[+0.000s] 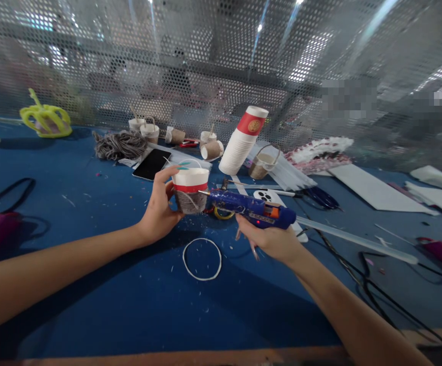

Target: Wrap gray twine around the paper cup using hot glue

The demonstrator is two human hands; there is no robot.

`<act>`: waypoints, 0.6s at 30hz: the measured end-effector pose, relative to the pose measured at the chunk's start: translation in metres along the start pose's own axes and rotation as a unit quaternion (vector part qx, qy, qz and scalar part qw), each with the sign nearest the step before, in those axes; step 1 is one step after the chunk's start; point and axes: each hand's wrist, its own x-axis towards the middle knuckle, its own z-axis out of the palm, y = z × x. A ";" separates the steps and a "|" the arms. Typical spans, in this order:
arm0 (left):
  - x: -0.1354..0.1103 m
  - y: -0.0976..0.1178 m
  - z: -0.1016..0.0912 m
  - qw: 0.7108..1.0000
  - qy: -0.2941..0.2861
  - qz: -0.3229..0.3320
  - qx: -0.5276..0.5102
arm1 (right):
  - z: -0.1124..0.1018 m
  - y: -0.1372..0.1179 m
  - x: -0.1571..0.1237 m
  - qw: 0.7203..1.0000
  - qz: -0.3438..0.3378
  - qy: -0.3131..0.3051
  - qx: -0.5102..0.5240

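My left hand [158, 206] is closed around a paper cup [190, 179], white at the rim with a red band, its lower part wrapped in grey yarn. A blue hot glue gun [249, 204] sits in my right hand [270, 239], its metal nozzle at the cup's wrapped side; I cannot tell whether it touches. A long clear glue stick [358, 240] sticks out from the gun's back. Below the cup, a thin white ring [202, 278] lies on the blue table [137, 315].
Behind my hands stand a leaning stack of paper cups [239, 145], several yarn-wrapped cups, a grey yarn bundle [120, 145] and a black phone [152, 164]. A yellow-green crown shape [47, 119] is at left. White boards [383, 188] and black cables [365, 284] lie at right.
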 end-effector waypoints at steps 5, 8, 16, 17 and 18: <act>0.000 0.000 0.000 1.000 0.007 -0.002 0.007 | 0.000 0.002 0.001 1.000 0.007 0.000 -0.007; -0.001 0.000 0.000 1.000 0.009 -0.007 0.011 | -0.001 0.004 0.000 1.000 0.013 0.004 -0.016; -0.002 -0.001 0.000 1.000 0.021 -0.009 0.015 | 0.000 0.007 0.000 0.999 -0.011 0.023 -0.023; -0.002 -0.001 0.001 1.000 0.020 -0.012 0.014 | 0.000 0.008 0.000 0.999 -0.010 0.023 -0.025; -0.002 -0.001 0.001 1.000 0.018 -0.015 0.014 | 0.000 0.008 0.000 0.999 -0.007 0.023 -0.027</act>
